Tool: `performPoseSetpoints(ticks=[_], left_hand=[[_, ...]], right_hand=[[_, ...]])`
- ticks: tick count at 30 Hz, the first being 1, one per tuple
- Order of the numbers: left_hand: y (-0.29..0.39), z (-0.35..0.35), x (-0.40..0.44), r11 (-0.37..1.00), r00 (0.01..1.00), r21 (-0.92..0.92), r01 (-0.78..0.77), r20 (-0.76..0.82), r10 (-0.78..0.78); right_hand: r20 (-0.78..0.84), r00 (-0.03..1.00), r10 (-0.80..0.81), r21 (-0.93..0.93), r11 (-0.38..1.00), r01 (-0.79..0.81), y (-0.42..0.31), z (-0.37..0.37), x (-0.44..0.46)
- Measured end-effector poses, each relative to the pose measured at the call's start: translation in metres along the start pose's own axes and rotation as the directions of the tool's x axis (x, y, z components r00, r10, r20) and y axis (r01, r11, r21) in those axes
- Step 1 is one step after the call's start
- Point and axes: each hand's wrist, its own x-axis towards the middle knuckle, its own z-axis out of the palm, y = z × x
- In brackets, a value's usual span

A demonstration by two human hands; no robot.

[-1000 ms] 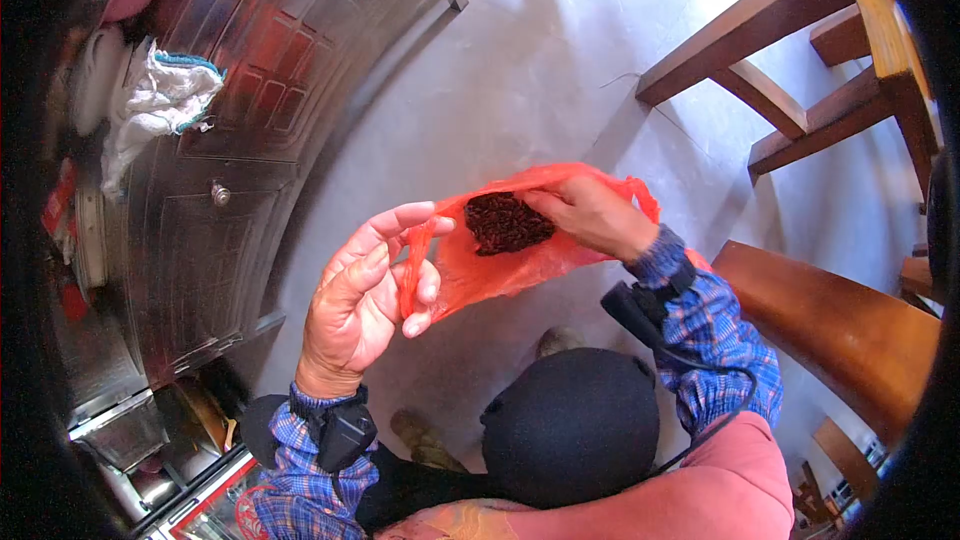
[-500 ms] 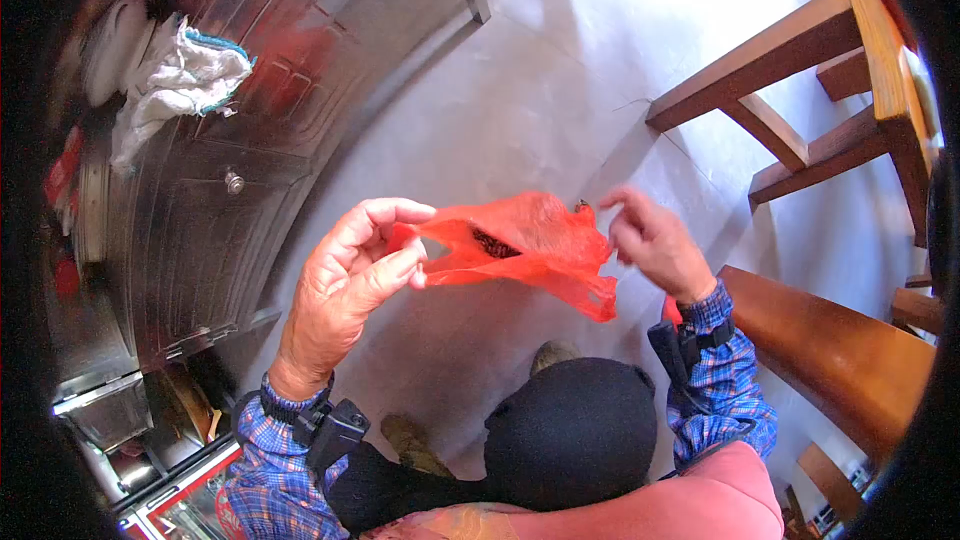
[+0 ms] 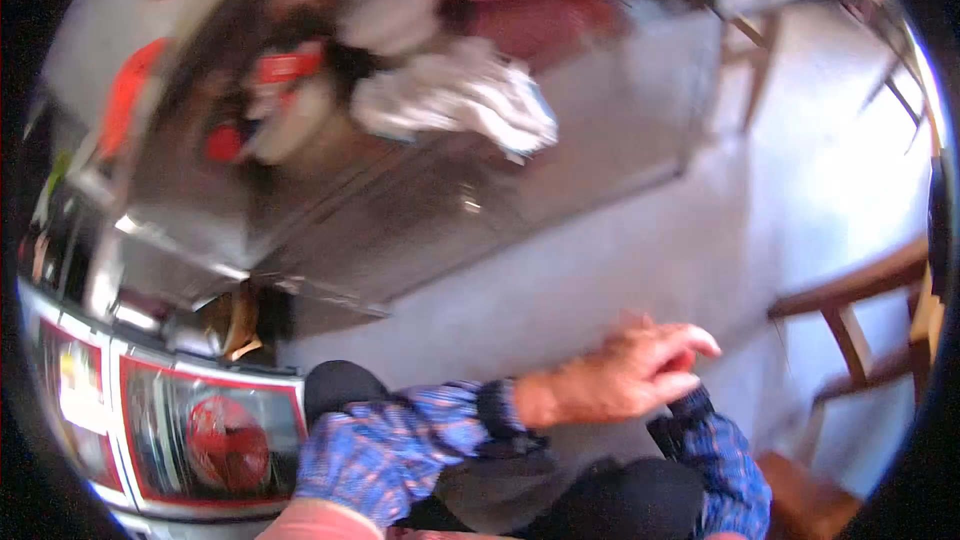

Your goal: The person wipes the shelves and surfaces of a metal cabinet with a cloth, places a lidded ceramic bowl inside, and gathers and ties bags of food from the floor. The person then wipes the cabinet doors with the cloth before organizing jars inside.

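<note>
Bag not visible now; left hand (image 3: 620,375) overlaps right.
Left half-curled, thumb and fingers apart, blurred, can't tell if gripping. Right hand looks hidden behind it, only its sleeve (image 3: 730,470) is clear; state unknown. Bag should be light, limp, a bit slippery; best taken by the bunched mouth. Vs half a second ago: bag dropped out of view, left hand crossed rightward, view swung toward cabinet (image 3: 560,180) and cloth (image 3: 455,95).
</note>
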Motion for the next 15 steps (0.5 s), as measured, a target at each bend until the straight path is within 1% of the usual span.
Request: performPoseSetpoints(ticks=[1, 2, 3, 4, 5, 6, 7, 8, 9, 10, 11, 12, 13, 14, 15], left_hand=[[-0.003, -0.007, -0.002, 0.998, 0.999, 0.059, 0.015, -0.049, -0.012], [-0.007, -0.016, -0.007, 0.970, 0.991, -0.240, 0.040, -0.116, -0.070], [-0.011, -0.025, -0.011, 0.849, 0.980, -0.527, 0.026, -0.156, -0.127], [-0.017, -0.045, -0.022, 0.845, 0.973, -0.534, 0.028, -0.179, -0.146], [-0.033, -0.057, -0.040, 0.934, 0.962, -0.357, 0.021, -0.248, -0.116], [-0.050, -0.058, -0.049, 0.986, 0.951, -0.164, 0.026, -0.301, -0.075], [-0.062, -0.053, -0.057, 0.987, 0.950, -0.157, 0.019, -0.304, -0.067], [-0.072, -0.046, -0.067, 0.997, 0.964, 0.057, 0.052, -0.265, -0.035], [-0.074, -0.044, -0.071, 0.960, 0.975, 0.270, 0.074, -0.223, -0.012], [-0.074, -0.043, -0.068, 0.959, 0.972, 0.275, 0.066, -0.233, 0.000], [-0.069, -0.044, -0.059, 0.974, 0.979, 0.142, 0.177, -0.125, -0.160], [-0.063, -0.045, -0.051, 0.955, 0.955, 0.022, 0.297, 0.006, -0.298], [-0.054, -0.042, -0.045, 0.981, 0.975, -0.084, 0.177, -0.125, -0.186], [-0.049, -0.047, -0.046, 0.985, 0.977, -0.081, 0.155, -0.138, -0.165], [-0.045, -0.053, -0.046, 0.998, 0.963, -0.048, 0.041, -0.264, -0.053]], right_hand=[[0.186, 0.965, -0.185, -0.428, 0.869, 0.249, -0.011, 0.026, 0.019], [0.177, 0.967, -0.181, -0.578, 0.777, 0.252, -0.022, 0.043, 0.020], [0.129, 0.975, -0.184, -0.718, 0.661, 0.219, -0.031, 0.059, 0.018], [0.076, 0.978, -0.193, -0.830, 0.531, 0.169, -0.040, 0.073, 0.016], [0.035, 0.977, -0.210, -0.910, 0.396, 0.118, -0.049, 0.086, 0.015], [0.058, 0.968, -0.242, -0.960, 0.251, 0.120, -0.055, 0.091, 0.016], [0.080, 0.958, -0.274, -0.989, 0.100, 0.111, -0.060, 0.096, 0.018], [0.189, 0.960, -0.207, -0.973, 0.090, 0.211, -0.066, 0.123, 0.029], [0.248, 0.954, -0.168, -0.961, 0.078, 0.264, -0.067, 0.149, 0.037], [0.306, 0.943, -0.130, -0.946, 0.071, 0.317, -0.069, 0.175, 0.044], [0.268, 0.961, -0.073, -0.961, 0.055, 0.272, -0.064, 0.204, 0.050], [0.253, 0.966, -0.045, -0.966, 0.034, 0.255, -0.063, 0.209, 0.054], [0.238, 0.971, -0.016, -0.971, 0.013, 0.238, -0.061, 0.215, 0.058], [0.361, 0.930, 0.074, -0.932, -0.012, 0.363, -0.060, 0.193, 0.057], [0.471, 0.866, 0.169, -0.876, -0.024, 0.482, -0.061, 0.186, 0.059]])
